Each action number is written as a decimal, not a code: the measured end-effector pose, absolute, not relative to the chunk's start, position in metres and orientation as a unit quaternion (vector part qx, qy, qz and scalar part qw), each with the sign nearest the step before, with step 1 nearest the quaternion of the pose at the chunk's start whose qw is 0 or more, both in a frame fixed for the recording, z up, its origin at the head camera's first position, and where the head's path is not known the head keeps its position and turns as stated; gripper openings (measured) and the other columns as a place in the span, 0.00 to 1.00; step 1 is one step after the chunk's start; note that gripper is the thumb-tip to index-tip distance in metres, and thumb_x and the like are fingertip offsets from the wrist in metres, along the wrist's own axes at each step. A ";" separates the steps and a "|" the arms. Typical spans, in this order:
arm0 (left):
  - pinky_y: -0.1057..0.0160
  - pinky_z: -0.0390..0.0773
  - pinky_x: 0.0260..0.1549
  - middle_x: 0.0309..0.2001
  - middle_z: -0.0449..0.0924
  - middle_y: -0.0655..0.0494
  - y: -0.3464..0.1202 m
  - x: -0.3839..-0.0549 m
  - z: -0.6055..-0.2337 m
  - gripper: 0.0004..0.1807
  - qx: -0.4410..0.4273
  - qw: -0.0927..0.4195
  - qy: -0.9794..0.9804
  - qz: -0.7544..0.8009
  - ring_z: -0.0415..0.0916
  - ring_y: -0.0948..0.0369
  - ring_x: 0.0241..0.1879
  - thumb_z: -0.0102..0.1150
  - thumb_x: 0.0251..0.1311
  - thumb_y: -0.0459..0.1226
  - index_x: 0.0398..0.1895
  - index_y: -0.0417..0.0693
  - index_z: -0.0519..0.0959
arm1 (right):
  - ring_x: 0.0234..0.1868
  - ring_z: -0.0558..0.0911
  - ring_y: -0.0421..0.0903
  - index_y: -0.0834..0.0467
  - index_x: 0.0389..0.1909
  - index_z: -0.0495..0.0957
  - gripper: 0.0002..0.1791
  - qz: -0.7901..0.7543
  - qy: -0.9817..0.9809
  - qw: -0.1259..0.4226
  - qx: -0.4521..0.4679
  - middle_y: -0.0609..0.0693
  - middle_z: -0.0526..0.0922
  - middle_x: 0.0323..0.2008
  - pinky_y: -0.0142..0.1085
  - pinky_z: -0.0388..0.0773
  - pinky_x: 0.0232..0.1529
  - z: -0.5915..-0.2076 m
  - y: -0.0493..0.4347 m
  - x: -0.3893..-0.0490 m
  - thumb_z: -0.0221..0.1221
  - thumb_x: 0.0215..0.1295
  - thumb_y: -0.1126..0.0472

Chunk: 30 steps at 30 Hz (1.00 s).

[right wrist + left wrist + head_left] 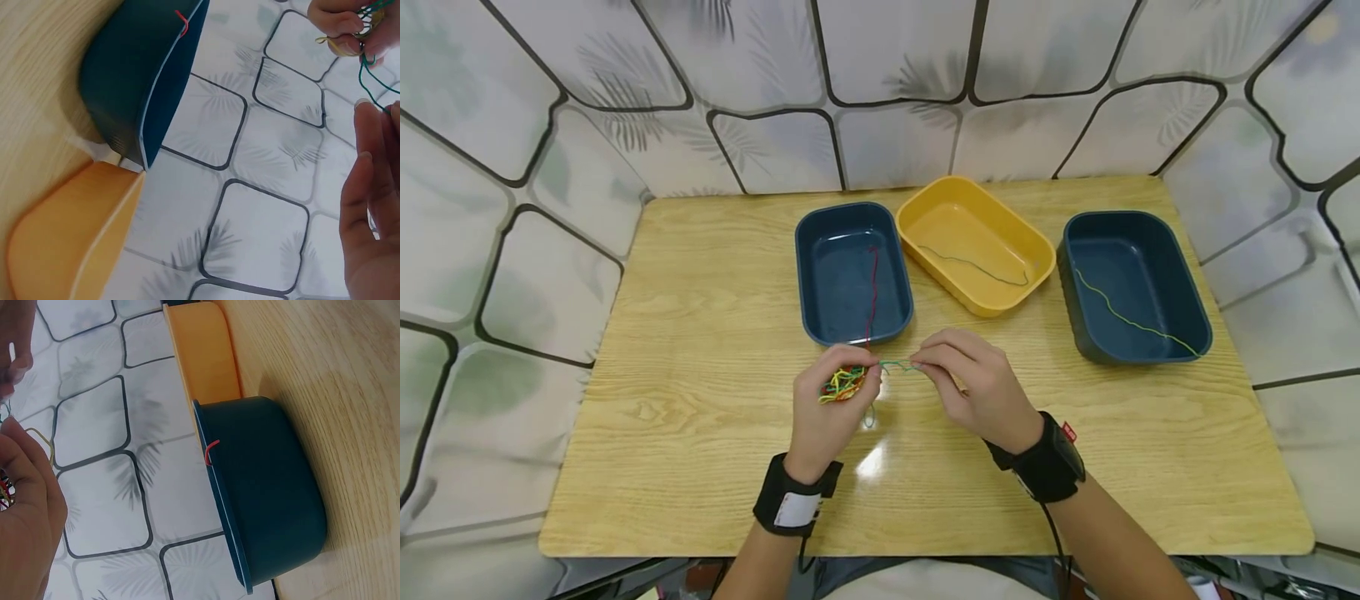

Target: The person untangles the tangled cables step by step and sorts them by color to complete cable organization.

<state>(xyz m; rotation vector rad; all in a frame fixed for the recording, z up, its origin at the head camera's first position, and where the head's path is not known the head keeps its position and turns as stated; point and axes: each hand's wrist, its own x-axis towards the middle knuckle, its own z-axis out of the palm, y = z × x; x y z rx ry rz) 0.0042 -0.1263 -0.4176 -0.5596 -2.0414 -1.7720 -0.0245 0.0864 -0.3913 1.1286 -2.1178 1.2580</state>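
At centre frame, a thread bundle [842, 383] is being gripped by the left hand [814, 415], a green strand [895, 362] pinched by the right hand [976, 387], knots perhaps being risked by hard pulling.

No legible lettering or numbers.

Black wristbands [1047, 462] — white label [797, 510], red tag [1069, 432], cables [1056, 532].

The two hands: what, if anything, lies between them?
Green thread: the head view shows it spanning the gap from the left hand to the right hand.
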 end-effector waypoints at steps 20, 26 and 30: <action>0.60 0.78 0.43 0.37 0.82 0.47 -0.131 0.003 -0.411 0.08 -0.219 0.174 -0.703 -0.654 0.79 0.52 0.41 0.65 0.59 0.23 0.38 0.41 0.84 | 0.26 0.81 0.50 0.74 0.29 0.80 0.10 0.600 -0.730 0.201 0.260 0.63 0.80 0.27 0.32 0.80 0.34 -0.368 0.129 -0.044 0.61 0.52 0.89; 0.61 0.80 0.39 0.38 0.83 0.45 -0.140 0.005 -0.412 0.09 -0.192 0.142 -0.713 -0.659 0.80 0.54 0.38 0.64 0.59 0.20 0.39 0.40 0.84 | 0.24 0.81 0.47 0.77 0.30 0.80 0.03 0.587 -0.753 0.237 0.180 0.67 0.80 0.26 0.32 0.79 0.31 -0.359 0.148 -0.051 0.61 0.58 0.85; 0.64 0.80 0.38 0.38 0.83 0.44 -0.149 0.007 -0.416 0.10 -0.147 0.139 -0.732 -0.650 0.80 0.55 0.36 0.63 0.58 0.18 0.38 0.38 0.84 | 0.24 0.81 0.43 0.75 0.33 0.82 0.01 0.572 -0.772 0.262 0.094 0.65 0.81 0.25 0.31 0.78 0.31 -0.362 0.166 -0.061 0.62 0.62 0.80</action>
